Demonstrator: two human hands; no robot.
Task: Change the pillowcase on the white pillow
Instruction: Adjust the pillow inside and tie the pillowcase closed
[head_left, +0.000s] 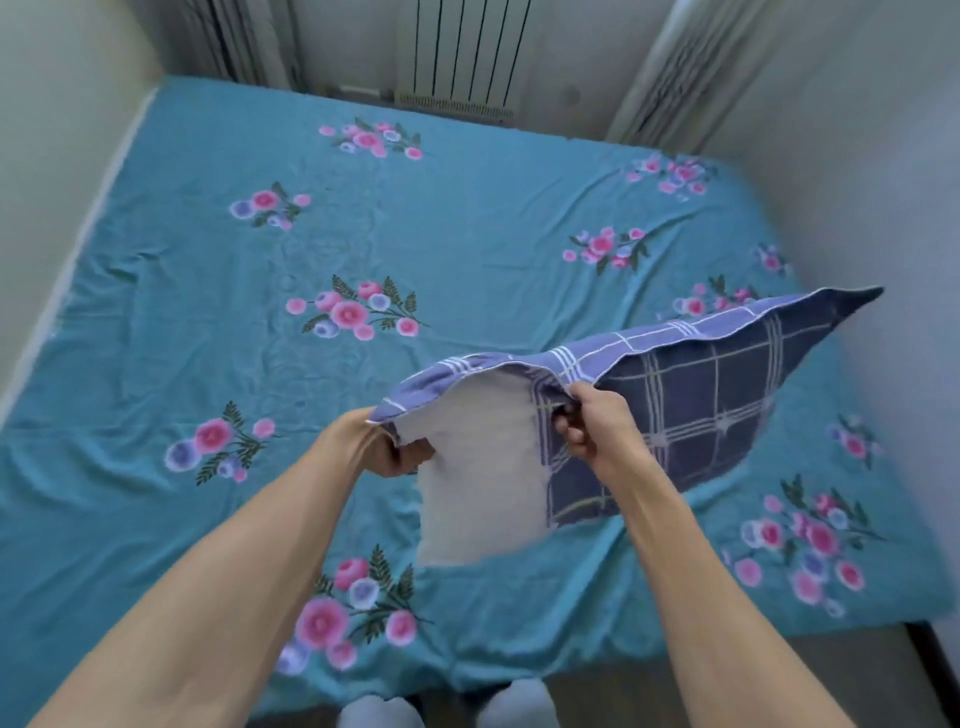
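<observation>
pillow: the white pillow (478, 483) is in the air above the bed (415, 234), its near end out of the blue checked pillowcase (691, 410) | left: my left hand (387, 449) pinches the white corner | right: my right hand (592, 426) has its grip closed on the pillowcase edge

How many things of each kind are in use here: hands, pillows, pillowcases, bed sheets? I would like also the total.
Hands: 2, the left hand and the right hand, both gripping the pillowcase
Pillows: 1, the white pillow, partly out
Pillowcases: 1, the blue checked pillowcase
Bed sheets: 1, the teal floral sheet
Total: 5
</observation>
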